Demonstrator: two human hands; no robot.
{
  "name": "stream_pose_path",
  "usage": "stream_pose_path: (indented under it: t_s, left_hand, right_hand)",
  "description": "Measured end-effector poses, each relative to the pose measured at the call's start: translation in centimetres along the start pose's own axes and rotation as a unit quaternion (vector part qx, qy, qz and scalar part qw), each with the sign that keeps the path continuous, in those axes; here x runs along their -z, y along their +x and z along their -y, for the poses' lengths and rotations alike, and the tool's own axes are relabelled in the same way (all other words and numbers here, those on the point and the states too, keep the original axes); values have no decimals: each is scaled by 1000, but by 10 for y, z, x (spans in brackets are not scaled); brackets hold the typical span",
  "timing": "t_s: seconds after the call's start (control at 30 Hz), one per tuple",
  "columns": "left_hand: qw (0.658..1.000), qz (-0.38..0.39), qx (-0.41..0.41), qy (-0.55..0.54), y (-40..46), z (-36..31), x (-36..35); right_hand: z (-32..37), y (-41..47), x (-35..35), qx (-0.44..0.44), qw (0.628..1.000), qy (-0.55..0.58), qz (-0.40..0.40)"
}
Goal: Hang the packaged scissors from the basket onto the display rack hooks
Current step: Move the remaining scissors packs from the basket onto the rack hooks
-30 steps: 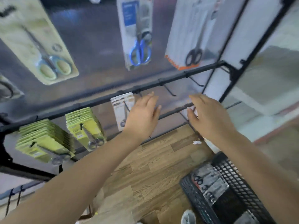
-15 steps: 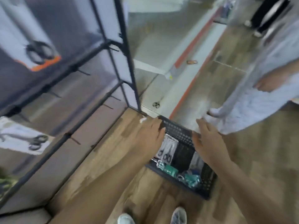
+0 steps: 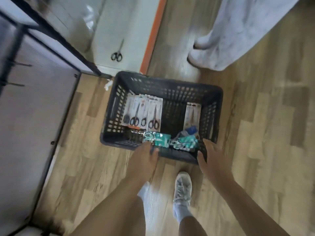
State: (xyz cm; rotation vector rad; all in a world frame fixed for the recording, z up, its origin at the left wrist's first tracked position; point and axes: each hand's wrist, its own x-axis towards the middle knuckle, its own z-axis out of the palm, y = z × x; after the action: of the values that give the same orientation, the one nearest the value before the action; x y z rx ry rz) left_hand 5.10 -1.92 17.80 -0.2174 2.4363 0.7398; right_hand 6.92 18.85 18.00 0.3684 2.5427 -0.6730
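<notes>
While you lean over the basket point(image 3: 170, 86) on the floor, both your hands reach down at its near rim and neither has hold of anything. Your left hand point(image 3: 144, 159) has its fingers point(image 3: 150, 147) extended and loosely spread, their tips at the near edge of the teal packs point(image 3: 158, 138); whether they touch the card yet is blurred, so I cannot tell. Your right hand point(image 3: 213, 159) is also open, fingers relaxed, over the near right corner of the rim.

The packaged scissors lie flat on the basket floor. Just beyond your left fingertips sit the teal packs, lying roughly crosswise along the near wall, with another teal pack point(image 3: 185, 142) between your two hands. Farther beyond your left fingers, against the far left wall, a row of black-handled packs point(image 3: 141, 114) lies with long axes pointing away from you, handles toward you. One more pale pack point(image 3: 192, 114) lies beyond your right fingers, the same way round.

Your left hand looks the nearer to a pick, so I would judge a teal pack the likely grab. The display rack point(image 3: 51, 36) stands well off to the left of your left fingers, two bare hooks point(image 3: 18, 65) showing.
</notes>
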Motion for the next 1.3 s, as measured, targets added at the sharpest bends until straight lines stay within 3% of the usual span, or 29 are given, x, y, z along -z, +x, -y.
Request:
stream_pose_path:
  t_s: [0.2,0.47,0.6,0.7,0.93,1.03,1.17,1.3]
  left_hand:
    - [997,65,43,12,46,46,-30]
    - [998,58,14,36,122,63,4]
    - [998,31,-26,52,166,66,9]
    - [999,21,-8,28,195,69,-4]
    - [999,22,-22,-15,253,103,-84]
    - [999,13,-45,14,291,120,-120]
    - [998,-15,-9,54,331,138,-155]
    - [993,-52,-4,107,350,146,-175]
  right_hand:
    - [-21,23,-58,-95,993,60,21]
    - [10,90,-81,-129,988,79,-10]
    - [17,128,-84,-107,990,80,-43]
    - [6,156,-95,-100,991,64,-54]
    - [-39,224,-166,-53,992,1,-114]
    - [-64,259,-194,-28,992,-45,-115]
    - [-98,310,-218,-2,987,-120,-104]
    - [-108,347,-230,-20,984,-103,-142]
